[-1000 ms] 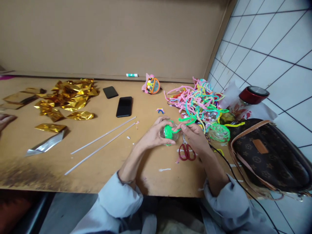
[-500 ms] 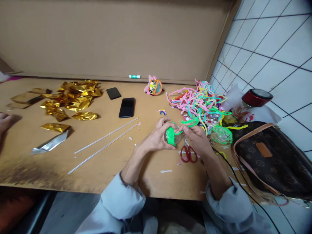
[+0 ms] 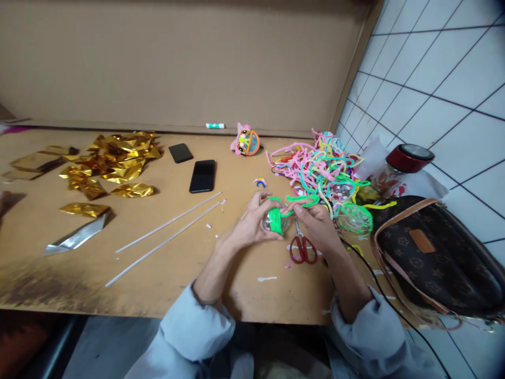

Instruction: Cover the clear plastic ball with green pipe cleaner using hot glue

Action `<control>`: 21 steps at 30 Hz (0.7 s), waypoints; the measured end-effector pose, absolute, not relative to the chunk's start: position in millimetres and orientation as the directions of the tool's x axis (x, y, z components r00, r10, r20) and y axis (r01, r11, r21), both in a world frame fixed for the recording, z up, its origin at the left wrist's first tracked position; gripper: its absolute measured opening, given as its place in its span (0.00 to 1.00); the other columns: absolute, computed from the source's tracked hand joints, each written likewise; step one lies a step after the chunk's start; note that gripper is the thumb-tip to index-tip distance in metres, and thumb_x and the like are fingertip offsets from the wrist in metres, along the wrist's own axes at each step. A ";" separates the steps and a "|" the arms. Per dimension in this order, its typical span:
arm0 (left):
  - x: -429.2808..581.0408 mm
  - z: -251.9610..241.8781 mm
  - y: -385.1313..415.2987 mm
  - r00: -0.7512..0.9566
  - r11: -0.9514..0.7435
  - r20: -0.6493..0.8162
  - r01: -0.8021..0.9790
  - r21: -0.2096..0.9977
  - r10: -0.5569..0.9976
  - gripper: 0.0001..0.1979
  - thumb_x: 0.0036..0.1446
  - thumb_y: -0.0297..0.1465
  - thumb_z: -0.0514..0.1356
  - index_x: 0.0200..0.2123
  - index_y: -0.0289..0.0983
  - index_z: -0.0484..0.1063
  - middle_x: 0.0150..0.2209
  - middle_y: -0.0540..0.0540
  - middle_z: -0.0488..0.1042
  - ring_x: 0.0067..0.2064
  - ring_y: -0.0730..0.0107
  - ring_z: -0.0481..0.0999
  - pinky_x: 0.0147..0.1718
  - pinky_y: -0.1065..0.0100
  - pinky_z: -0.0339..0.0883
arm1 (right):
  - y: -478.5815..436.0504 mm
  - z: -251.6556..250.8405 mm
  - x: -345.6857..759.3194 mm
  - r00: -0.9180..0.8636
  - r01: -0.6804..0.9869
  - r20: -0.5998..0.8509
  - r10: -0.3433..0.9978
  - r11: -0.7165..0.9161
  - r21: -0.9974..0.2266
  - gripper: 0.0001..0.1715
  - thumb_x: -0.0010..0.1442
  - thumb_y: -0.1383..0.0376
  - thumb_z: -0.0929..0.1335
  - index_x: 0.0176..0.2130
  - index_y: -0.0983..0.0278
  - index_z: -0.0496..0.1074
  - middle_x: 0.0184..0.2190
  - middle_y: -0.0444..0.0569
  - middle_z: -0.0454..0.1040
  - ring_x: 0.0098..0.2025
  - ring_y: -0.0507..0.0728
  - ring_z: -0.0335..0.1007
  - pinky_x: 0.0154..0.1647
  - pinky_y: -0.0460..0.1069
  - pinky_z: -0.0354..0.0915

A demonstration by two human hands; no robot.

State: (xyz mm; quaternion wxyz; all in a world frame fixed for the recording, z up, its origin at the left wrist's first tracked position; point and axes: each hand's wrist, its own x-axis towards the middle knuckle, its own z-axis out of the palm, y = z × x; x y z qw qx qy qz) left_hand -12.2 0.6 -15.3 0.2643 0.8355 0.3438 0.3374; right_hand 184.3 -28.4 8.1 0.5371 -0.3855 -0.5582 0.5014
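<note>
My left hand [image 3: 250, 221] is closed around a clear plastic ball [image 3: 268, 222] with a band of bright green strip round its middle. Between the fingers of my right hand [image 3: 315, 223] is the green fuzzy strip [image 3: 302, 202], pinched close to the ball's right side. One end of the strip joins the band, and its loose part curls above my right fingers. Just below my hands, red-handled scissors [image 3: 303, 250] lie on the table, blades pointing up toward the ball.
A tangled pile of coloured strips [image 3: 315, 163] lies behind my right hand, with a green-wrapped ball [image 3: 355, 218] beside it. A brown handbag [image 3: 442, 258] and a red-lidded jar [image 3: 408, 158] stand right. Left are a phone [image 3: 202, 176], thin white sticks [image 3: 169, 221] and gold foil [image 3: 122, 155].
My hands stay on the ball and the green strip, with only slight finger movement. The view has shifted a little, and the other person's hand at the left edge now shows less.
</note>
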 end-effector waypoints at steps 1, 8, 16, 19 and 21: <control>-12.5 -14.4 0.2 0.534 -0.623 0.381 0.402 0.671 0.755 0.38 0.39 0.50 0.74 0.52 0.41 0.71 0.59 0.37 0.57 0.65 0.42 0.60 0.63 0.44 0.60 | -28.3 7.7 184.3 -0.128 -0.115 0.214 0.968 0.200 -0.973 0.20 0.55 0.46 0.72 0.29 0.60 0.78 0.31 0.47 0.80 0.39 0.58 0.77 0.46 0.54 0.71; -11.9 -16.6 0.2 0.538 -0.630 0.386 0.402 0.664 0.749 0.43 0.37 0.53 0.73 0.55 0.42 0.69 0.61 0.36 0.56 0.67 0.39 0.57 0.64 0.43 0.59 | -27.9 3.0 184.8 -0.117 -0.082 0.231 0.966 0.222 -0.972 0.19 0.57 0.48 0.72 0.29 0.59 0.79 0.30 0.47 0.81 0.38 0.58 0.77 0.49 0.55 0.71; -11.1 -24.8 -1.8 0.538 -0.641 0.409 0.365 0.675 0.737 0.40 0.41 0.40 0.75 0.57 0.44 0.65 0.61 0.38 0.56 0.68 0.44 0.56 0.63 0.46 0.61 | -31.8 6.1 187.5 -0.119 -0.049 0.210 0.970 0.205 -0.977 0.15 0.52 0.52 0.76 0.32 0.60 0.78 0.32 0.46 0.81 0.37 0.56 0.77 0.44 0.53 0.72; -11.4 -30.9 1.9 0.520 -0.644 0.433 0.342 0.685 0.736 0.35 0.42 0.36 0.74 0.54 0.42 0.66 0.59 0.38 0.57 0.67 0.46 0.57 0.62 0.48 0.63 | -34.4 5.7 186.8 -0.184 -0.068 0.193 0.964 0.184 -0.981 0.11 0.50 0.59 0.76 0.34 0.60 0.77 0.35 0.46 0.81 0.40 0.56 0.77 0.47 0.53 0.72; -11.6 -36.2 5.5 0.481 -0.635 0.462 0.302 0.711 0.746 0.38 0.38 0.35 0.75 0.53 0.42 0.66 0.58 0.38 0.57 0.67 0.46 0.57 0.62 0.48 0.63 | -35.4 5.2 185.4 -0.178 -0.086 0.220 0.959 0.207 -0.974 0.07 0.52 0.62 0.74 0.34 0.60 0.77 0.36 0.46 0.81 0.42 0.56 0.78 0.49 0.54 0.71</control>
